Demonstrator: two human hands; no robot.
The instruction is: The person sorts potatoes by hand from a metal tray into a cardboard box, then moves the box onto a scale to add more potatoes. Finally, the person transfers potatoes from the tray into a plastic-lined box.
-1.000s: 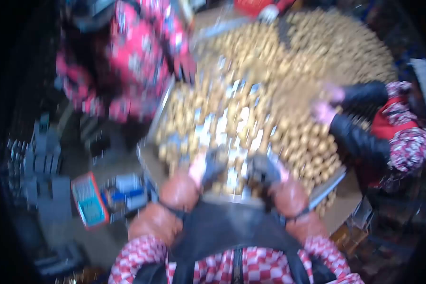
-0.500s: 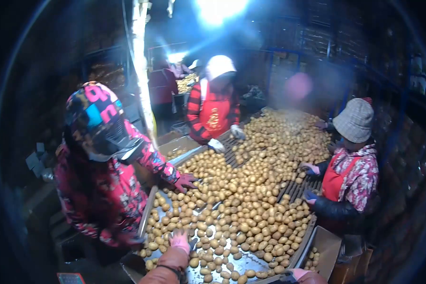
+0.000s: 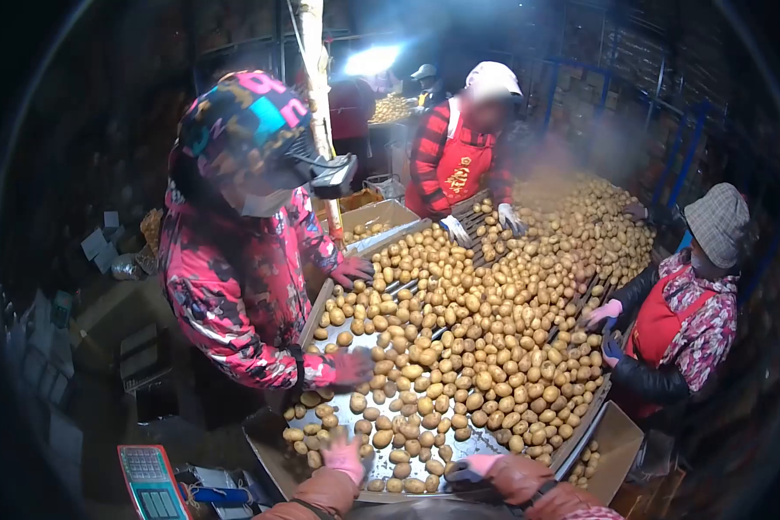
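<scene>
My left hand (image 3: 342, 455), in a pink glove, lies over potatoes (image 3: 310, 438) at the near left corner of the sorting table, its fingers spread. In a pink glove with grey fingers, my right hand (image 3: 478, 468) rests low over the bare metal near the front edge, pointing left. Its fingers look stretched out, with no potato seen in them. Between my hands several loose potatoes (image 3: 400, 456) lie on the shiny metal tabletop (image 3: 380, 468). Beyond them a thick layer of potatoes (image 3: 494, 347) covers the table.
At the left, a co-worker's gloved hands (image 3: 352, 367) reach over the table. Two other people work at the far side and right, one with white gloves (image 3: 510, 218). Cardboard boxes (image 3: 611, 451) flank the table. A scale-like panel (image 3: 152, 485) is at lower left.
The view has shifted, bringing the table's front edge in. My right hand has moved from the right edge onto the near tabletop. The left co-worker's nearer hand now reaches over the potatoes.
</scene>
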